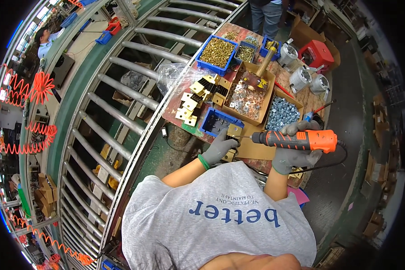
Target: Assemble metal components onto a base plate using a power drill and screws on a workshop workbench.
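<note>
My right hand [289,158], in a grey glove, is wrapped round an orange and black electric screwdriver [301,140], held level with its bit pointing left. The bit's tip reaches a small brass-coloured metal bracket [233,130]. Also gloved in grey, my left hand [220,147] pinches this bracket from the left, above the near edge of the bench. A sheet of brown cardboard [257,151] lies under the screwdriver. Just beyond my left hand, a blue bin [210,120] holds some small dark parts. Several more brass-coloured brackets [190,104] with black parts lie to its left.
Farther back stand a cardboard box of copper-coloured pieces [244,108], a box of silvery fasteners [281,112] and a blue bin of brass-coloured screws [217,51]. A mallet [266,63] rests across the boxes. A roller conveyor [121,114] runs along the left. Someone stands beyond the bench.
</note>
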A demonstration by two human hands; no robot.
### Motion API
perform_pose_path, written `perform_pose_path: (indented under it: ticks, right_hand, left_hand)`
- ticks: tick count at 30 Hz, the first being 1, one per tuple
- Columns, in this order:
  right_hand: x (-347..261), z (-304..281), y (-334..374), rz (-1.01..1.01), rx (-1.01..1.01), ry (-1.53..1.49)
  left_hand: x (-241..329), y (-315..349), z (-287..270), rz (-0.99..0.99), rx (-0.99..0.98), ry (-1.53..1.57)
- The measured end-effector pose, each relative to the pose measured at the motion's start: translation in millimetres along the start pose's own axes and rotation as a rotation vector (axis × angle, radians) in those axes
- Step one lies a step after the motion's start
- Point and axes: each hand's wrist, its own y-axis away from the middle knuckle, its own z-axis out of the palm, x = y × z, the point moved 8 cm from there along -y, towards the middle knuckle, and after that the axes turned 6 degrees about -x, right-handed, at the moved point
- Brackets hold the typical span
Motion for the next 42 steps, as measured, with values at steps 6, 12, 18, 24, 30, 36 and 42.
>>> perform_pose_path:
  ticks: [6,12,18,24,30,36,42]
  right_hand:
    - [18.4,6.7,-1.5,0.024,-0.054,0.052]
    - [30.9,15.1,-2.4,0.019,-0.061,-0.006]
    - [46.2,-0.5,4.1,-0.039,0.098,0.007]
    - [64.0,-8.8,8.7,-0.082,0.027,0.261]
    - [66.3,-0.5,8.9,-0.061,0.044,0.278]
    - [45.1,8.8,4.4,-0.079,0.096,0.215]
    - [31.9,18.2,1.3,-0.008,0.046,0.011]
  left_hand:
    - [7.4,3.9,-13.1,0.051,0.114,-0.309]
    - [4.5,2.7,-33.0,0.090,0.187,-0.461]
    - [3.7,2.4,-49.6,-0.036,0.221,-0.393]
    - [6.0,9.0,-56.1,0.016,0.232,-0.179]
    - [18.5,6.6,-35.6,-0.098,0.133,0.150]
    - [13.9,2.9,-46.1,-0.108,0.142,0.152]
    - [6.4,-9.1,-44.8,-0.069,0.157,0.315]
